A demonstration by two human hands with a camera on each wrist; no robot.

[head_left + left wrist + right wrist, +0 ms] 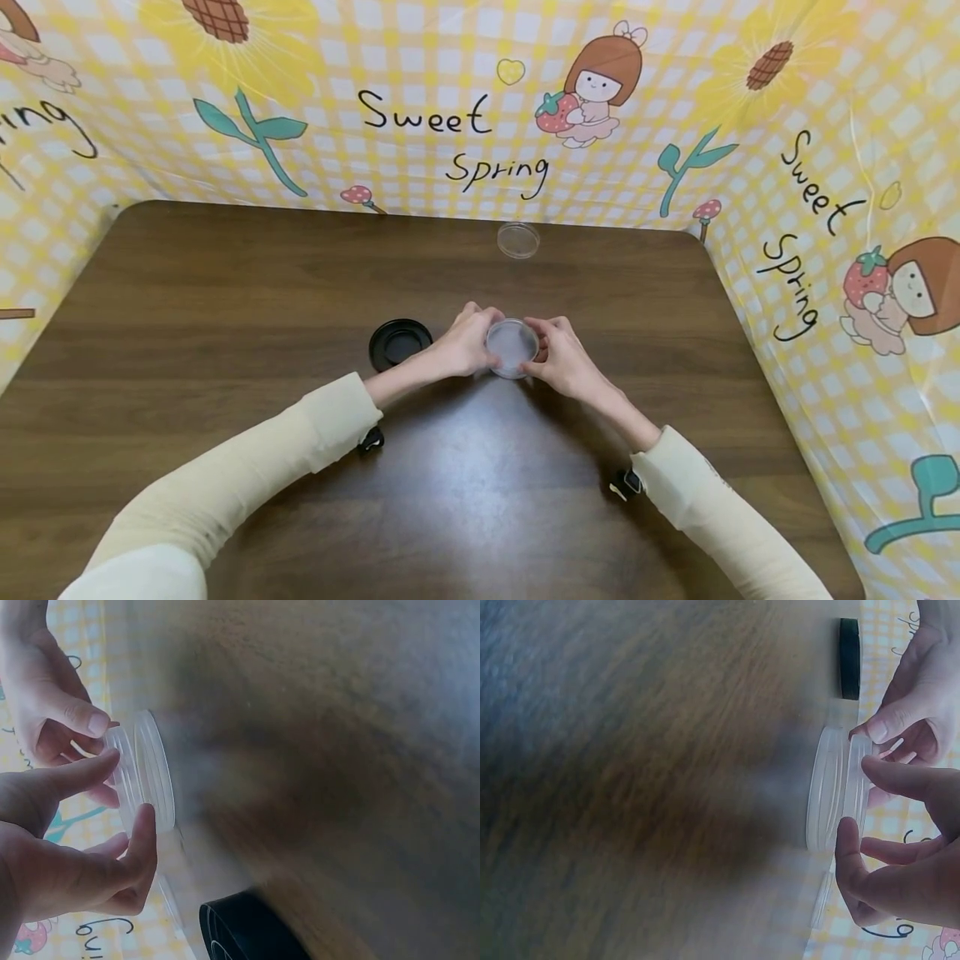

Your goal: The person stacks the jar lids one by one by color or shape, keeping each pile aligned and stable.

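Note:
A clear round shallow dish, like a petri dish [512,348], sits between both hands mid-table. My left hand [467,343] pinches its left rim between thumb and fingers. On the opposite rim, the right hand [567,360] grips in the same way. From the side, in the right wrist view, the gripped upper piece [856,780] is slightly narrower than a wider clear piece [823,787] just beneath it, close to the tabletop. I cannot tell whether the two pieces touch. A black round ringed piece [378,345] lies left of the left hand, partly hidden by that forearm.
Another clear round dish or lid [518,241] lies at the back edge of the brown wooden table [262,275]. Yellow checked cloth [420,50] walls off the back and sides. Small black devices [626,484] hang under the sleeve cuffs.

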